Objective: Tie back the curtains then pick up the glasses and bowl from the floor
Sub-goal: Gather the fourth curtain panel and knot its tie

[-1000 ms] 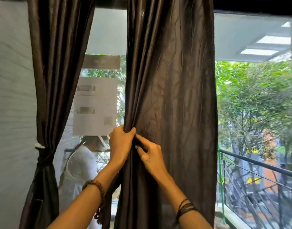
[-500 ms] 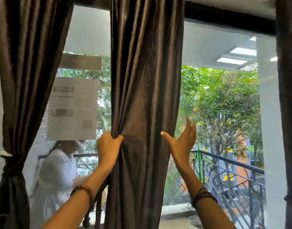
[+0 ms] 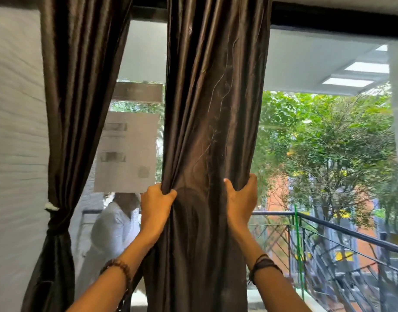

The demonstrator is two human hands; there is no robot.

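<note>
A dark brown curtain (image 3: 211, 113) hangs loose in the middle of the window. My left hand (image 3: 156, 204) grips its left edge at chest height, fingers curled into the folds. My right hand (image 3: 241, 197) grips its right edge at the same height, thumb in front and fingers wrapped behind the cloth. Between the two hands the fabric bunches inward. A second brown curtain (image 3: 76, 104) on the left is tied back with a white band (image 3: 51, 207). The floor, glasses and bowl are out of view.
Behind the glass, a paper notice (image 3: 126, 152) is stuck to the pane, and a person in white (image 3: 113, 228) stands outside below it. A black balcony railing (image 3: 328, 224) and green trees (image 3: 324, 140) fill the right. A pale wall (image 3: 15, 154) borders the left.
My right hand, held open beside the curtain half a second ago, has closed on its right edge. The left hand keeps its grip. The view has shifted left.
</note>
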